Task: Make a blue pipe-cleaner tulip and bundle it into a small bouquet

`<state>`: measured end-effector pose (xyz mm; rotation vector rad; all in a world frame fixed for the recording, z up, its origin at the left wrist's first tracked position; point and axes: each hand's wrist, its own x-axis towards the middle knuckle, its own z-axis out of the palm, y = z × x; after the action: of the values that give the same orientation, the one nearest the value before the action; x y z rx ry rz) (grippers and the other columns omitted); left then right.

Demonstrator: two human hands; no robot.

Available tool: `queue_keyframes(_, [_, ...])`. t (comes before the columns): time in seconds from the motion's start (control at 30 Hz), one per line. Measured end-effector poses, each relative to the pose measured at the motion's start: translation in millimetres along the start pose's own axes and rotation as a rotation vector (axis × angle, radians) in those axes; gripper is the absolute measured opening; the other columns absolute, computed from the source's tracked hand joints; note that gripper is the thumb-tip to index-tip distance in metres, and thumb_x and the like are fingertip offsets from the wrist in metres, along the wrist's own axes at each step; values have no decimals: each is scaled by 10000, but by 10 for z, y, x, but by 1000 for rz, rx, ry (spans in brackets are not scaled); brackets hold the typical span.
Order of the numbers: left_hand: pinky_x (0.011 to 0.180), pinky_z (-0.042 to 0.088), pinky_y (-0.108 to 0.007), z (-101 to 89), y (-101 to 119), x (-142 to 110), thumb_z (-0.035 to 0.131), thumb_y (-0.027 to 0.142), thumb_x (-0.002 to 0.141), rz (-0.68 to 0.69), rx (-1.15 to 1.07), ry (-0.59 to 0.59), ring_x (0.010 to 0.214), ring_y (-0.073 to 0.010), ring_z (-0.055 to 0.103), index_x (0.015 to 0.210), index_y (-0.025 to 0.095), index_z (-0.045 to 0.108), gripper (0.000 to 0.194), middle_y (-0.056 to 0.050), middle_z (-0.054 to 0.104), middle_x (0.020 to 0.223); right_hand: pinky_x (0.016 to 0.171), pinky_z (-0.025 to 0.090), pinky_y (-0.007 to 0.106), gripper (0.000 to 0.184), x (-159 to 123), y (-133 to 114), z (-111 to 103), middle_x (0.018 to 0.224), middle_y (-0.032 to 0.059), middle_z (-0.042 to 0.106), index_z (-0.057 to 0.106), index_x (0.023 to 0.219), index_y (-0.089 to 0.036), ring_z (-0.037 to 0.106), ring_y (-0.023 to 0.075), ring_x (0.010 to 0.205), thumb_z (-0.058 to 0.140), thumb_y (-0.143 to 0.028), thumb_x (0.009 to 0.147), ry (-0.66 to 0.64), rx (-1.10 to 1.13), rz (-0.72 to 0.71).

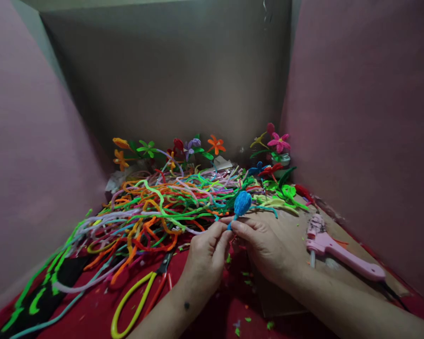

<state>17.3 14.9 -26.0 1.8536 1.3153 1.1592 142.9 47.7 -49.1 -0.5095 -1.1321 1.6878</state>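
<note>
Upright between my hands stands a blue pipe-cleaner flower bud [242,203], its rounded head above a short blue stem. My left hand [209,247] pinches the low end of that stem between thumb and fingers. Just to the right, my right hand [265,242] also grips the stem, thumb and forefinger pressed together. The fingertips of both hands nearly meet, and the stem's lower end is partly hidden by them. Behind the bud spreads a big tangle of colourful pipe cleaners [169,202].
Scissors [136,301] with yellow and red handles lie left of my left forearm. A pink glue gun [353,261] rests on brown cardboard [282,301] at right. Finished pipe-cleaner flowers [216,144] stand along the back. Pink panels [367,117] rise on both sides; green scraps dot the red cloth.
</note>
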Motion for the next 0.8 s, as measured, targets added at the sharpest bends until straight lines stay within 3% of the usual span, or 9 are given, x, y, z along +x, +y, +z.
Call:
queue_keyframes(0.17, [441,226,-194,31,-28,15,461,326,853,-181,-240,-25,472,-66,272,634,172,449,267,64,331,534,717,401,278,149,8,-35,11,726,12,621,698,815,-186,524,143,701,586,-283,802,-16,-43,-22])
queue_keyframes(0.5, [372,152,-142,29,51,35,560,289,793,-369,-728,-49,399,-18,222,664,144,490,206,77,360,500,627,386,255,275,-38,-164,88,587,-21,521,553,564,-159,450,109,588,538,-259,820,31,-182,-61])
queue_keyframes(0.63, [295,141,-129,19,49,20,534,333,820,-481,-887,-133,317,-13,157,714,158,512,206,94,348,447,728,407,300,271,-31,-108,49,614,-3,561,595,587,-158,503,133,636,539,-286,818,18,-155,-79])
queue_keyframes(0.8, [251,195,-117,24,-70,12,506,278,848,-454,-1222,-288,309,-11,88,758,146,544,164,104,314,460,832,395,327,267,-31,-98,51,630,5,583,620,596,-167,550,153,709,543,-300,816,-50,-43,-40])
